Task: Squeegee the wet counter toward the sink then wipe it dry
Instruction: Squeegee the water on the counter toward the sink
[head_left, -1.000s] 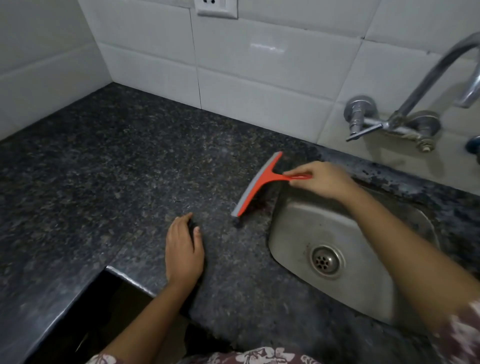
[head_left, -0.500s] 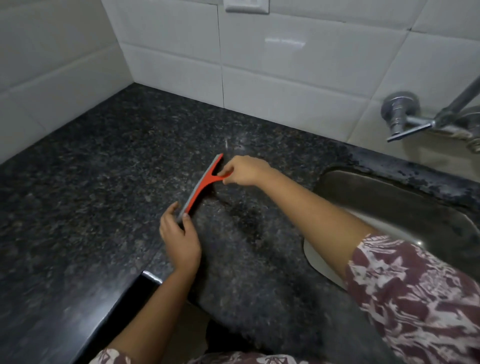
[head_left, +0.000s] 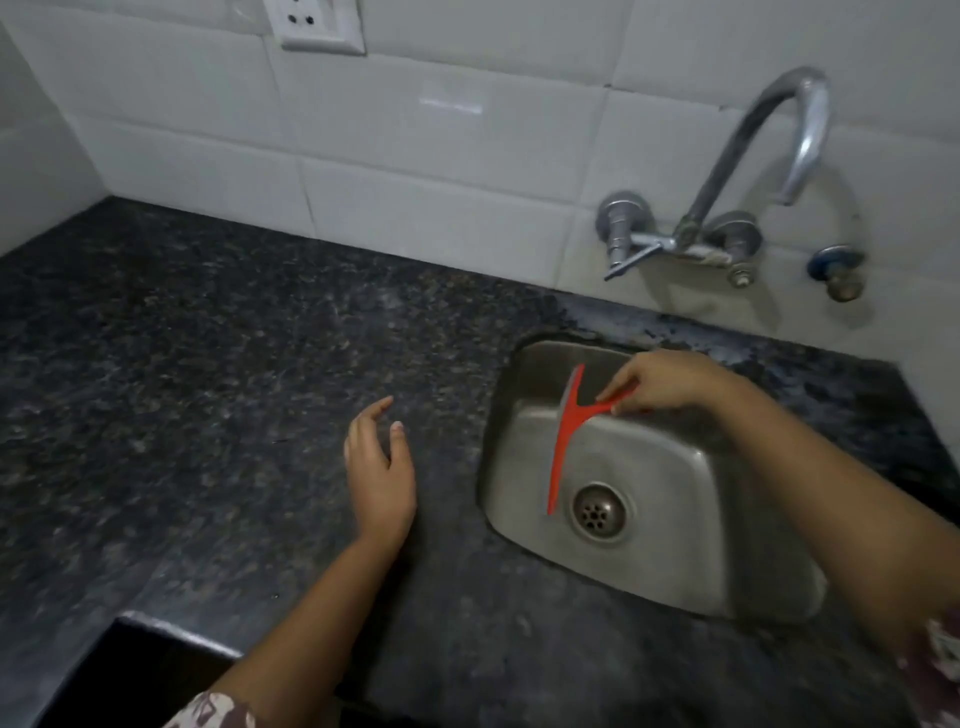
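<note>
**Squeegee over the sink, held by its stub handle**

The red squeegee (head_left: 563, 441) hangs over the basin of the sink (head_left: 675, 582). Its blade runs from the sink's back-left corner down toward the drain (head_left: 597, 512). Cannot tell whether the lower tip touches the steel.

The right hand (head_left: 660, 384) is above the sink's back half, fingers and thumb pinching the short handle. The left hand (head_left: 382, 467) is just left of the sink over the dark counter (head_left: 208, 389), fingers loose and apart, holding nothing — contact with the stone is unclear.

Handling, as judged:
- It is 1 thin plastic T, so light, with a stiff frame.
- The grey strip along the blade is likely soft rubber that flexes under pressure.
- The handle is short and probably wet, so slippery.
- A fingertip pinch suits carrying. A pressing stroke wants the whole handle wrapped close to the crossbar, or the blade may twist.
- It does not look fragile.

No cloth in sight for the drying step.
</note>
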